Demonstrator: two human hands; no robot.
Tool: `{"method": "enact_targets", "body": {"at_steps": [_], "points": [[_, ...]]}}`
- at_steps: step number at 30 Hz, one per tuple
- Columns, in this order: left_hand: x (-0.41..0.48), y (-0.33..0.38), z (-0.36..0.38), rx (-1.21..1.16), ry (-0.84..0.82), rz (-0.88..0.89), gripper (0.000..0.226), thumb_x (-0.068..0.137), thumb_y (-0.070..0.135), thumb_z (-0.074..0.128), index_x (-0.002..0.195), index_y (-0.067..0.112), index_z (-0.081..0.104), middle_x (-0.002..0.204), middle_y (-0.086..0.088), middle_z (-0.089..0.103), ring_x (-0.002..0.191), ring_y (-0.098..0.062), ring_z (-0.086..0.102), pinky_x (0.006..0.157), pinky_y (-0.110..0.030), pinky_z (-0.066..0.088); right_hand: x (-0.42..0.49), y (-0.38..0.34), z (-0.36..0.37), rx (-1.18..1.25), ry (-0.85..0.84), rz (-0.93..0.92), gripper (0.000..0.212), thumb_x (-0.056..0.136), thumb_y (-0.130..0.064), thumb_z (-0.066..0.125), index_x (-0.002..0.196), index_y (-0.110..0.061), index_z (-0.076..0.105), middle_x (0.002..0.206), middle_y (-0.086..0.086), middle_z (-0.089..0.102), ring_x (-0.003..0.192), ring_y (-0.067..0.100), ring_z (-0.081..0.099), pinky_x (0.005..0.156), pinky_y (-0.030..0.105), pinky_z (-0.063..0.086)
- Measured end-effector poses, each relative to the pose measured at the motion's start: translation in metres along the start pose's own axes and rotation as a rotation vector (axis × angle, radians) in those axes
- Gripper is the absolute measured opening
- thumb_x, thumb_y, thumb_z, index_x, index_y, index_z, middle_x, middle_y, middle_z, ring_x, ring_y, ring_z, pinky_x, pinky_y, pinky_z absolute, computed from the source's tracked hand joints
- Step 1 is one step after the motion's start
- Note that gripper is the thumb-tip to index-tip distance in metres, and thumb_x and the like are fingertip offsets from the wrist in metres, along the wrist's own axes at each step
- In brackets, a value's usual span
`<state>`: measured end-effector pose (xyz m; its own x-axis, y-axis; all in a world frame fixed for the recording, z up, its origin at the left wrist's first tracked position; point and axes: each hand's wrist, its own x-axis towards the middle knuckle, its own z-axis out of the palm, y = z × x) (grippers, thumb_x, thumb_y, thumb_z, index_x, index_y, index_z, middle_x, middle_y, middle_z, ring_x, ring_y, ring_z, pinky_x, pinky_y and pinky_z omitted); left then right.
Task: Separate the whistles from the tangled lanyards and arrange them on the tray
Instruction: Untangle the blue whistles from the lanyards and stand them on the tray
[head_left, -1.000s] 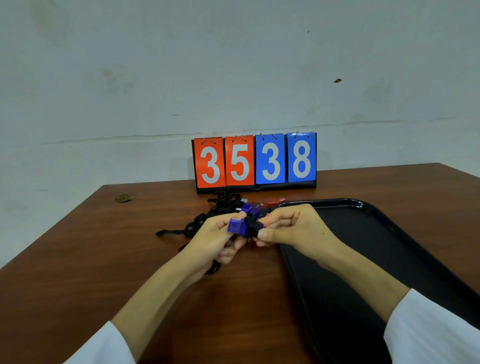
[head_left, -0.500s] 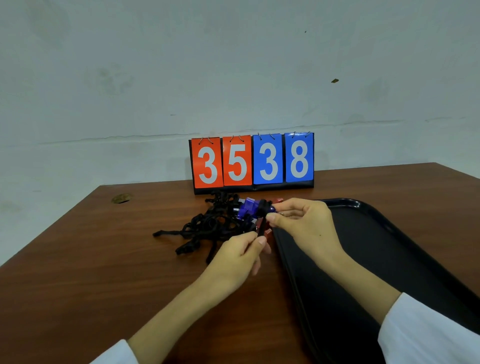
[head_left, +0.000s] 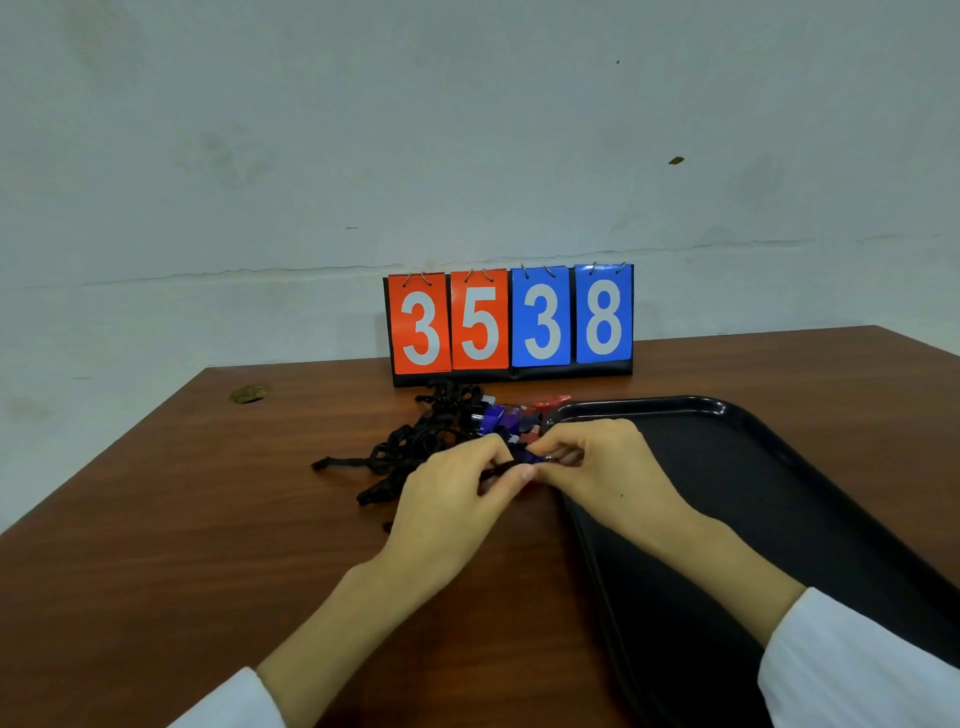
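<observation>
A tangle of black lanyards (head_left: 415, 447) lies on the brown table in front of the scoreboard. Blue whistles (head_left: 498, 418) and a red whistle (head_left: 550, 402) sit at its right end, beside the black tray (head_left: 779, 493). My left hand (head_left: 457, 493) pinches a black lanyard strand just left of the tray's near-left rim. My right hand (head_left: 602, 467) pinches a small blue whistle (head_left: 532, 457) and its metal ring; the whistle is mostly hidden by my fingers. Both hands' fingertips meet over the table.
A flip scoreboard (head_left: 511, 322) reading 3538 stands at the back of the table against the wall. A round brass-coloured grommet (head_left: 249, 393) sits in the table's far-left corner. The table's left edge runs diagonally close by.
My left hand rose from below to meet the right hand. The blue whistle came down and nearer, from above the pile to just left of the tray rim.
</observation>
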<state>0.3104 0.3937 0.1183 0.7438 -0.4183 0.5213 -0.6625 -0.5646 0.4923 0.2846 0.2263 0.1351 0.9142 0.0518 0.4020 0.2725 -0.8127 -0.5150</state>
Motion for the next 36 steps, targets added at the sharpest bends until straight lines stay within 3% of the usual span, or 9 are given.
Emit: {"method": "enact_targets", "body": {"at_steps": [4,8,12,16,21,25,27,31,36], "points": [[0.007,-0.006,-0.011,-0.194,0.02,-0.117,0.024,0.076,0.041,0.069,0.068,0.018,0.065,0.064,0.004,0.062,0.064,-0.006,0.057,0.059,-0.018,0.045,0.0,-0.002,0.001,0.098,-0.132,-0.038,0.018,0.076,-0.024,0.074,0.094,-0.023,0.072,0.088,-0.005,0.071,0.081,0.003,0.064,0.079,0.023,0.054],[0.014,-0.011,-0.019,-0.366,-0.014,-0.239,0.031,0.075,0.035,0.072,0.061,0.01,0.063,0.057,-0.004,0.061,0.053,-0.01,0.055,0.056,-0.019,0.044,0.0,-0.006,0.0,0.271,-0.196,0.002,0.017,0.073,-0.019,0.076,0.086,-0.027,0.071,0.084,-0.007,0.07,0.077,0.001,0.065,0.076,0.016,0.053],[0.013,-0.01,-0.019,-0.549,-0.222,-0.352,0.04,0.081,0.041,0.062,0.053,0.014,0.05,0.044,0.009,0.045,0.042,-0.003,0.041,0.048,-0.013,0.035,-0.001,-0.006,-0.003,0.432,-0.339,0.017,0.013,0.074,-0.014,0.076,0.086,-0.016,0.072,0.08,0.004,0.073,0.075,0.012,0.07,0.078,0.023,0.055],[0.01,-0.011,-0.021,-0.844,-0.388,-0.476,0.037,0.083,0.044,0.058,0.066,0.011,0.059,0.049,-0.002,0.043,0.038,-0.01,0.034,0.039,-0.018,0.025,-0.002,-0.011,-0.004,0.622,-0.375,0.037,0.012,0.075,-0.007,0.072,0.085,-0.013,0.071,0.081,0.011,0.073,0.076,0.02,0.071,0.076,0.024,0.055],[0.009,-0.006,-0.014,-1.06,-0.375,-0.525,0.046,0.091,0.044,0.044,0.065,0.007,0.045,0.044,0.003,0.033,0.036,-0.007,0.024,0.04,-0.021,0.017,-0.001,-0.014,-0.007,0.838,-0.278,0.136,0.013,0.077,0.0,0.068,0.087,-0.008,0.07,0.078,0.01,0.073,0.072,0.018,0.07,0.071,0.024,0.056],[0.009,-0.006,-0.008,-1.097,-0.269,-0.536,0.033,0.1,0.024,0.033,0.075,0.008,0.047,0.051,0.0,0.035,0.038,-0.008,0.023,0.039,-0.022,0.016,0.0,-0.013,-0.003,0.948,-0.082,0.222,0.017,0.076,0.003,0.067,0.093,0.0,0.068,0.08,0.015,0.072,0.07,0.018,0.071,0.065,0.022,0.057],[0.008,-0.006,-0.004,-1.108,-0.243,-0.519,0.03,0.1,0.024,0.035,0.081,0.007,0.05,0.052,0.0,0.036,0.037,-0.007,0.023,0.037,-0.021,0.017,0.0,-0.012,0.0,0.952,0.014,0.249,0.016,0.076,0.002,0.068,0.092,-0.002,0.069,0.079,0.015,0.072,0.07,0.018,0.071,0.065,0.022,0.057],[0.006,-0.004,-0.002,-1.023,-0.248,-0.494,0.027,0.099,0.025,0.039,0.092,0.006,0.056,0.053,0.001,0.039,0.038,-0.007,0.025,0.037,-0.019,0.018,0.001,-0.008,0.004,0.76,0.151,0.242,0.017,0.075,-0.005,0.072,0.092,-0.008,0.071,0.08,0.008,0.073,0.073,0.014,0.07,0.068,0.02,0.056],[0.004,-0.004,0.0,-0.894,-0.239,-0.48,0.029,0.098,0.027,0.043,0.088,0.006,0.06,0.052,0.002,0.042,0.037,-0.007,0.028,0.036,-0.018,0.021,0.0,-0.004,0.005,0.39,0.293,0.184,0.018,0.075,-0.016,0.074,0.093,-0.019,0.071,0.082,-0.01,0.069,0.078,0.0,0.064,0.073,0.012,0.051]]}}
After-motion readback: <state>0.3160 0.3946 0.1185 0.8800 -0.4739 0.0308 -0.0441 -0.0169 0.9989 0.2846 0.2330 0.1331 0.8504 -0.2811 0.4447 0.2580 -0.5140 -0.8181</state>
